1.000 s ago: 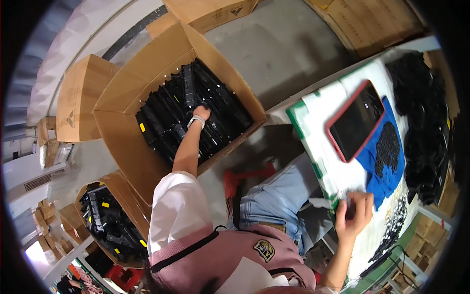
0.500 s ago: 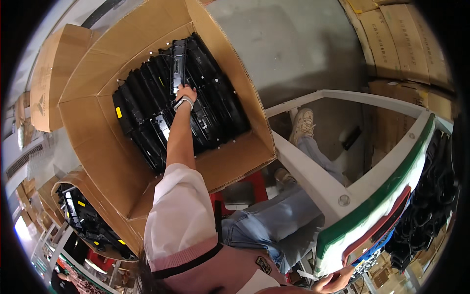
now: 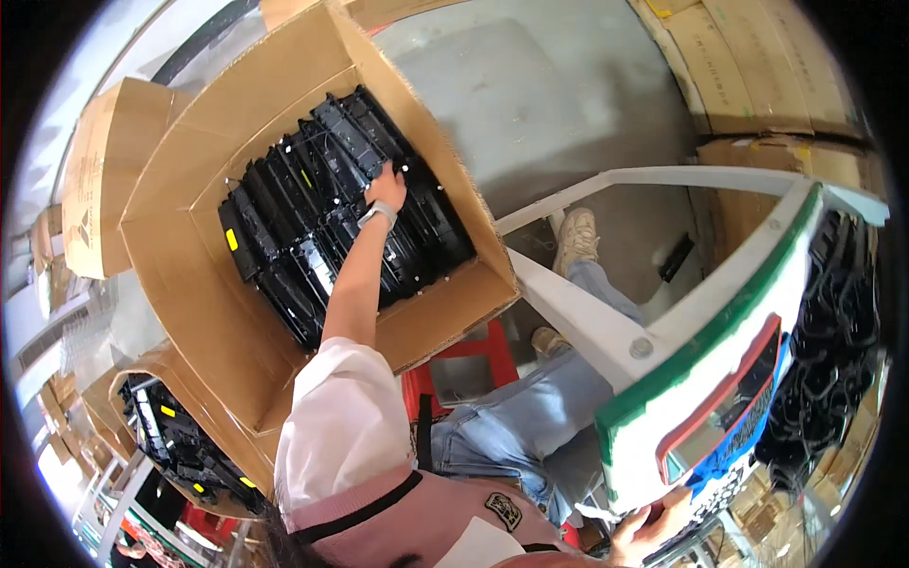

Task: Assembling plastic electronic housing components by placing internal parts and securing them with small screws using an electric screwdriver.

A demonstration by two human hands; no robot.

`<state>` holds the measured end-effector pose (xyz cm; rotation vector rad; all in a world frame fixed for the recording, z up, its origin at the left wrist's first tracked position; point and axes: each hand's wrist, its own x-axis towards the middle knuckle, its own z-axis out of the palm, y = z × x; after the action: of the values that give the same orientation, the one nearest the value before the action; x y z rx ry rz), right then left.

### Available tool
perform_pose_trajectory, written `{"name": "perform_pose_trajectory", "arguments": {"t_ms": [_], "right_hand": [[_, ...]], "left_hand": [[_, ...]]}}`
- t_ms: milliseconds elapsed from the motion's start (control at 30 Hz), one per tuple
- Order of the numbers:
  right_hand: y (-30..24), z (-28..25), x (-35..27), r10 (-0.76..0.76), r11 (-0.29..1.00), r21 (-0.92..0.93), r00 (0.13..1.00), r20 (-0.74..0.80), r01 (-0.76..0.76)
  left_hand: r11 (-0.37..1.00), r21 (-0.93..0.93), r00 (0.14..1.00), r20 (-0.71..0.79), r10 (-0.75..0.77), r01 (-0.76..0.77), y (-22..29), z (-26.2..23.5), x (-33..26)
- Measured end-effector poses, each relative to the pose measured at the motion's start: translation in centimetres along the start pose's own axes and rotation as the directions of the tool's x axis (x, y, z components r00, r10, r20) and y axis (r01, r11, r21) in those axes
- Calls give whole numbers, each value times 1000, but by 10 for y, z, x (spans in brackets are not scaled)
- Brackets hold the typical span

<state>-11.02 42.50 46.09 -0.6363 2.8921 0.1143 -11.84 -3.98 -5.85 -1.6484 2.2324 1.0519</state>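
My left hand (image 3: pixel 386 191), with a light watch band at the wrist, reaches down into a large open cardboard box (image 3: pixel 189 312). Its fingers are closed on the near end of a long black plastic part (image 3: pixel 346 131), which lies tilted over the others. Rows of similar black parts (image 3: pixel 275 213) fill the box floor, one with a yellow label. At the lower right, my right hand (image 3: pixel 655 530) is beside the corner of a white table with a green edge (image 3: pixel 615 431). Its fingers are curled, and what is between them cannot be made out.
A red-framed tray or panel (image 3: pixel 729 402) and blue material (image 3: pixel 757 421) lie on the table. Glossy black parts (image 3: pixel 824 350) hang beyond it. A second box of black parts (image 3: pixel 180 435) stands lower left. A red stool (image 3: pixel 492 350) and a white table frame (image 3: pixel 587 312) are near my legs.
My left hand has shifted right and slightly nearer, and the black part in it has swung from nearly upright to slanting. The view has shifted a little. My right hand stays by the table corner.
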Motion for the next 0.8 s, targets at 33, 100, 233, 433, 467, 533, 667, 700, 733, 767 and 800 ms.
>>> {"name": "perform_pose_trajectory", "arguments": {"t_ms": [33,100,233,433,467,533,667,700,733,767,800], "right_hand": [[-28,11,15,-114,991,33,935,-336,132],[-61,-18,33,-124,991,39,982,-143,130],[-29,-4,39,-201,924,271,944,-262,272],[1,9,44,-283,809,309,791,-542,501],[3,10,44,-269,784,320,756,-597,531],[14,7,35,-271,766,320,731,-627,558],[50,-27,-2,-295,763,221,632,-717,607],[74,-34,-9,-289,796,160,600,-746,584],[97,-42,-14,-213,840,143,560,-801,523],[117,-53,-13,-129,858,171,524,-842,485],[139,-67,-11,-68,893,160,477,-876,422]], "left_hand": [[995,91,998,-37,51,-47,-30,-4,0],[987,110,993,-3,118,-117,-37,-8,-21],[945,229,966,-52,252,-234,-33,-20,-46],[842,262,881,129,454,-472,-56,-61,-83],[866,200,889,120,442,-458,-57,-75,-90],[891,106,897,82,434,-441,-29,-89,-117],[624,-505,796,-272,540,-596,-14,-143,-159],[599,-579,825,-274,495,-552,25,-153,-201],[569,-648,854,-283,437,-506,61,-173,-249],[519,-637,816,-363,450,-570,76,-194,-280],[467,-622,774,-440,455,-628,91,-209,-307]]}}
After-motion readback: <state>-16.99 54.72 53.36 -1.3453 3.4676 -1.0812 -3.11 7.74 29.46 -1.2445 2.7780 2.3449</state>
